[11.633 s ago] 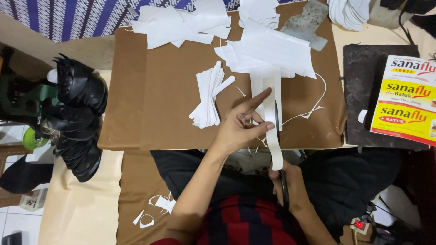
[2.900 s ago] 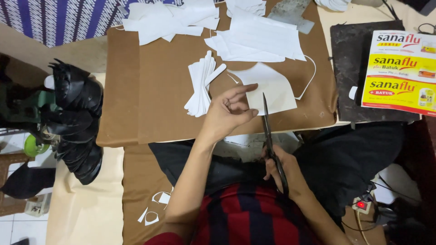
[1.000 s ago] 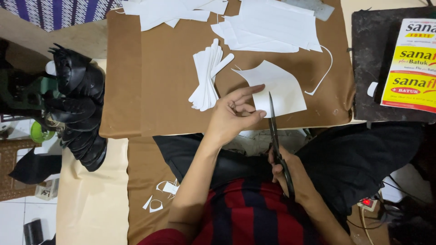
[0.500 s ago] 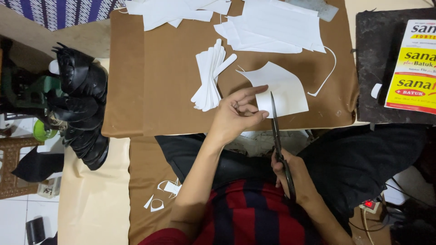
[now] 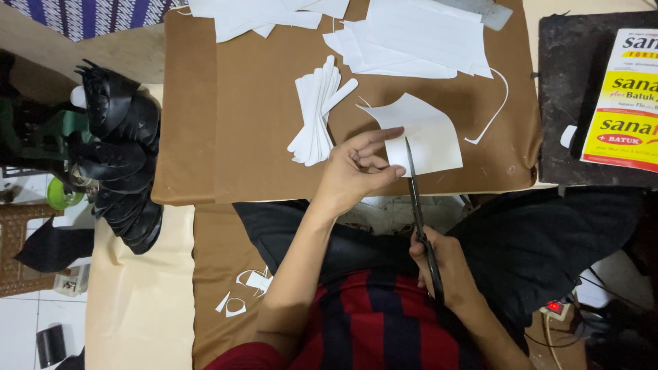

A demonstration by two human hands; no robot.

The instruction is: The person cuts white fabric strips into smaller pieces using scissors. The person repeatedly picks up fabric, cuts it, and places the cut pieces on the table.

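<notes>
The person sits low at a brown work board (image 5: 260, 123), and between the 2 hands lies a white sheet piece (image 5: 425, 133), flat on the board near its front edge; its top edge is curved and rises to a peak, and its lower edge runs straight. The left hand (image 5: 356, 171) pinches the piece at its lower left corner, thumb and fingers closed on the edge, so the piece lies up and to the right of that grip; this hand is the nearer of the 2 to the piece. The right hand (image 5: 439, 264) sits lower, close to the body, closed through the handles of a pair of scissors (image 5: 419, 205); the long axis of the scissors runs almost straight away from the person, handles near, tip far. The blades look nearly closed, and the tip rests on the lower left part of the piece, just beside the left thumb; whether the blades bite the sheet or only lie over it, I cannot tell. The piece is wider than it is deep, its long axis lying left to right across the board, so the blades meet it nearly square to that axis.

To the left of the left hand a fanned stack of white cut strips (image 5: 315, 113) lies apart from the piece; larger white sheets (image 5: 411, 38) are spread along the far edge; a thin curled offcut (image 5: 495, 113) lies to the right; black shoe uppers (image 5: 120, 157) are piled off the board's left side.
</notes>
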